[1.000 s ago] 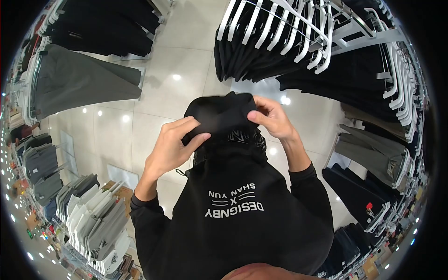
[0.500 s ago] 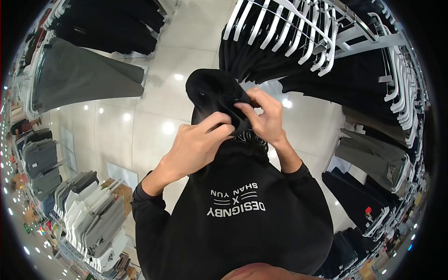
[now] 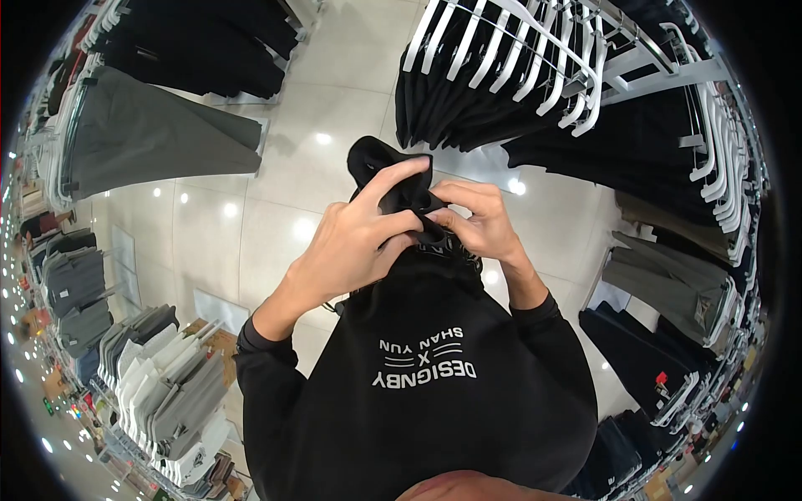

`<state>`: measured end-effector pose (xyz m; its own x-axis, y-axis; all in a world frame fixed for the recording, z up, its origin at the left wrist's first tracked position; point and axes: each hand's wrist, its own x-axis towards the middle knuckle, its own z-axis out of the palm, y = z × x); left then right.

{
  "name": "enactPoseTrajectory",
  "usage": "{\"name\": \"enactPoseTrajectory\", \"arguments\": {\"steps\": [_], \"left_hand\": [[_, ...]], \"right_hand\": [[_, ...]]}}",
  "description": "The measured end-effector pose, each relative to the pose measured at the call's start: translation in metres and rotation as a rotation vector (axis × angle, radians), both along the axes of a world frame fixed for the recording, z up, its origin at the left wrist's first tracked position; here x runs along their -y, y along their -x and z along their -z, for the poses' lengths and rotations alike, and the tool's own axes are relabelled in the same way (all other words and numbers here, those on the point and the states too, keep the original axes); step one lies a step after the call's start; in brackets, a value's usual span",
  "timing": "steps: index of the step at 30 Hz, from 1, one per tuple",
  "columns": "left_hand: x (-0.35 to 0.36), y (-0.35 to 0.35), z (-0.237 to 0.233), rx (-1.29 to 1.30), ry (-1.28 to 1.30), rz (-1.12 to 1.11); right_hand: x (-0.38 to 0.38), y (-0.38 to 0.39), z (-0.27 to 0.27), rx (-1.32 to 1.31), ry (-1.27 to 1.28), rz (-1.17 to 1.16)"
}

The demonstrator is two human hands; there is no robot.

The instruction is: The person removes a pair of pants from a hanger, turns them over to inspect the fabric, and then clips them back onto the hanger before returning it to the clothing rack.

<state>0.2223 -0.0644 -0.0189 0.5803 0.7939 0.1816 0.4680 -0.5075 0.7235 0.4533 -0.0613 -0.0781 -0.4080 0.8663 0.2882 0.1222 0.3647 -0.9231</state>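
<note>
Left grip (image 3: 355,242), right grip (image 3: 483,221), black cloth (image 3: 369,157) between.

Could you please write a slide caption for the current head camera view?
Left hand and right hand hold a black cloth in front of a printed black top, amid hanging clothes.

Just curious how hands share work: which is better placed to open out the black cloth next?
Probably the left hand: its fingers spread across the black cloth, while the right hand pinches a fold.

Glossy pale tiled floor (image 3: 276,196); whitish flat panels (image 3: 221,311) on it, possibly rack bases.
</note>
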Motion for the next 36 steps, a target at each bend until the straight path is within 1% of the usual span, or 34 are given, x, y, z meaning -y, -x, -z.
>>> {"name": "enactPoseTrajectory", "arguments": {"steps": [3, 6, 8, 10, 12, 14, 16, 17, 18, 21, 23, 25, 28, 30, 32, 35, 36], "left_hand": [[-0.003, 0.0, -0.001, -0.023, -0.007, 0.019], [-0.003, -0.003, -0.003, -0.032, -0.016, 0.003], [-0.002, -0.004, 0.001, -0.034, -0.049, -0.022], [-0.004, -0.007, 0.002, -0.024, -0.063, -0.037], [-0.004, -0.01, 0.003, -0.021, -0.07, -0.049], [-0.003, -0.013, 0.003, -0.024, -0.07, -0.059], [-0.007, -0.012, 0.005, 0.041, -0.016, -0.051], [-0.008, -0.01, 0.008, 0.073, 0.005, -0.048], [-0.01, -0.008, 0.009, 0.105, 0.026, -0.045], [-0.014, 0.0, 0.006, 0.116, 0.106, -0.126], [-0.015, 0.005, -0.001, 0.049, 0.206, -0.125], [-0.017, 0.005, -0.002, -0.011, 0.27, -0.096], [-0.024, -0.005, 0.012, 0.136, 0.401, -0.082], [-0.033, -0.006, 0.014, 0.171, 0.41, -0.055], [-0.039, -0.006, 0.014, 0.197, 0.327, 0.002], [-0.038, 0.001, 0.023, 0.041, 0.2, 0.039], [-0.036, -0.002, 0.027, 0.086, 0.128, 0.038]], "right_hand": [[0.0, -0.003, -0.002, -0.003, -0.033, -0.037], [0.003, -0.007, -0.009, 0.039, 0.029, -0.091], [0.004, -0.004, -0.009, -0.043, -0.055, -0.074], [0.006, -0.002, -0.008, -0.034, -0.067, -0.037], [0.009, 0.0, -0.007, 0.062, -0.005, 0.017], [0.005, 0.0, -0.005, 0.028, 0.019, 0.048], [0.002, -0.004, -0.001, 0.002, 0.058, 0.047], [0.002, -0.004, -0.002, -0.054, 0.093, 0.059], [0.001, -0.006, -0.002, -0.038, 0.064, 0.067], [-0.001, -0.016, -0.004, -0.007, -0.006, 0.066], [-0.002, -0.019, -0.011, -0.006, -0.032, 0.036], [-0.002, -0.02, -0.006, 0.024, -0.063, 0.06], [-0.003, -0.017, -0.012, 0.052, -0.105, 0.088], [-0.003, -0.017, -0.015, 0.073, -0.135, 0.095], [-0.004, -0.019, -0.014, 0.103, -0.169, 0.093], [-0.003, -0.018, -0.016, 0.155, -0.178, 0.127], [-0.002, -0.017, -0.014, 0.162, -0.197, 0.166]]}}
